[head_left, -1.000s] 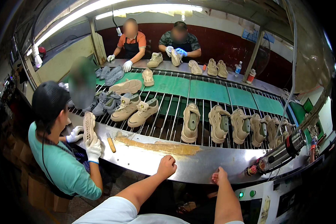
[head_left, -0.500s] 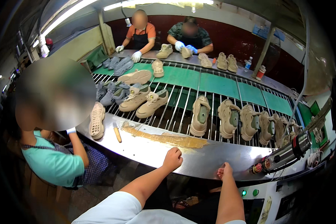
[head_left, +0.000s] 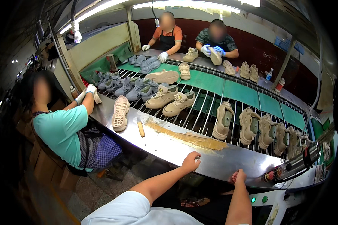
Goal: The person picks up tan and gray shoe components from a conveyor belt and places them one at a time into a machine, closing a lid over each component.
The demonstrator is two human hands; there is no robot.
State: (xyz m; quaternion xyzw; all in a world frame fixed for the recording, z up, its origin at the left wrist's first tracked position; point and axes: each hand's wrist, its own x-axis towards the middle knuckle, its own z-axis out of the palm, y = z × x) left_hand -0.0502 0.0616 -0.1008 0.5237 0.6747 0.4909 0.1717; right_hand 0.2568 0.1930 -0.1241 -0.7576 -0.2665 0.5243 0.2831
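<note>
Looking down from the head, the view shows the left hand [head_left: 191, 162] loosely clenched at the near edge of the metal ledge [head_left: 165, 148], and the right hand [head_left: 239, 175] curled likewise; neither shows anything in its grasp. The edge probably serves as an arm rest. Beyond the ledge, untouched, the nearest beige shoe [head_left: 219, 129] sits on the bars [head_left: 199, 119], whose gaps may let air reach it. Brown tape [head_left: 191, 139] between likely covers worn metal; a steel flask [head_left: 293, 163] is right of the right hand.

A shiny silver metal ledge [head_left: 218, 162], patched with yellowish-brown tape [head_left: 187, 138], lies flat along the barred rack [head_left: 204, 119].
</note>
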